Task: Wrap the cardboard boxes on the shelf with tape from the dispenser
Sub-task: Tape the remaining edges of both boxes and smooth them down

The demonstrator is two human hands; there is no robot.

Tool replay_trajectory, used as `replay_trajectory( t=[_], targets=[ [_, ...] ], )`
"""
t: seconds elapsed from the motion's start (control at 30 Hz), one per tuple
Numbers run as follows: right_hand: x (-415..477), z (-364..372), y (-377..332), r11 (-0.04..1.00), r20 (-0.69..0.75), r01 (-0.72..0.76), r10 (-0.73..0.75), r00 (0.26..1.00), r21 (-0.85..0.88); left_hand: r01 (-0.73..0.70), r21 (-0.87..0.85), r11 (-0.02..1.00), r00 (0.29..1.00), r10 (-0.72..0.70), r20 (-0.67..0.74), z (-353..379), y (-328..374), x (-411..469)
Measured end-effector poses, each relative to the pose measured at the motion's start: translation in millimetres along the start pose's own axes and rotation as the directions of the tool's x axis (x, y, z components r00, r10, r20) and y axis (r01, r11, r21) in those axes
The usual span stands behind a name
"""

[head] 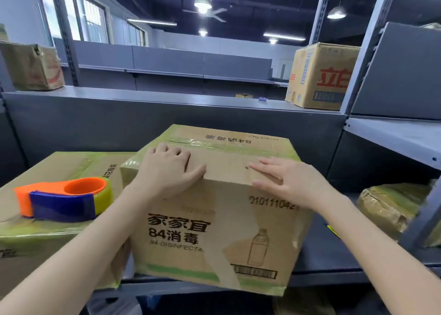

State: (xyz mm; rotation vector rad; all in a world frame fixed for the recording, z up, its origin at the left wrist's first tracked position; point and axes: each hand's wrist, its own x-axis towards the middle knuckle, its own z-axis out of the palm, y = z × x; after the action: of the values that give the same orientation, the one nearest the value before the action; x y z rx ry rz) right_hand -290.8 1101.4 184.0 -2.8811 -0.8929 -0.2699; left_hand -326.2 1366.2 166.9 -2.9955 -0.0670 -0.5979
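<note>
Cardboard box [214,238], brown with green edging, is sitting at centre frame on the grey metal shelf [334,255]. Left hand [167,169] and right hand [286,181] are lying flat on its top, pressing and gripping nothing. Orange and blue plastic tape dispenser [62,199] is resting at lower left on a second green-edged cardboard box [47,236], left of the nearer left hand. Its long axis is running across the frame, roll end pointing right.

I count four cardboard boxes: middle box [214,219], left box [59,238], upper left box [33,66], upper right box [319,76]. One tape dispenser [64,199]. Two hands: left hand [167,171], right hand [291,181].
</note>
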Motion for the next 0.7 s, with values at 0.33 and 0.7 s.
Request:
replay_trajectory(
  t=[0.33, 0.7],
  targets=[
    [14.5, 4.8, 34.2, 0.997, -0.021, 0.058, -0.059, 0.998, -0.051, 0.057, 0.001, 0.998, 0.987, -0.056, -0.154, 8.8, 20.7, -5.5],
    [30.0, 8.4, 51.2, 0.992, -0.033, 0.078, -0.082, 0.996, -0.096, 0.090, 0.040, 0.995, 0.978, -0.081, -0.192, 12.4, 28.8, 9.0]
  ],
)
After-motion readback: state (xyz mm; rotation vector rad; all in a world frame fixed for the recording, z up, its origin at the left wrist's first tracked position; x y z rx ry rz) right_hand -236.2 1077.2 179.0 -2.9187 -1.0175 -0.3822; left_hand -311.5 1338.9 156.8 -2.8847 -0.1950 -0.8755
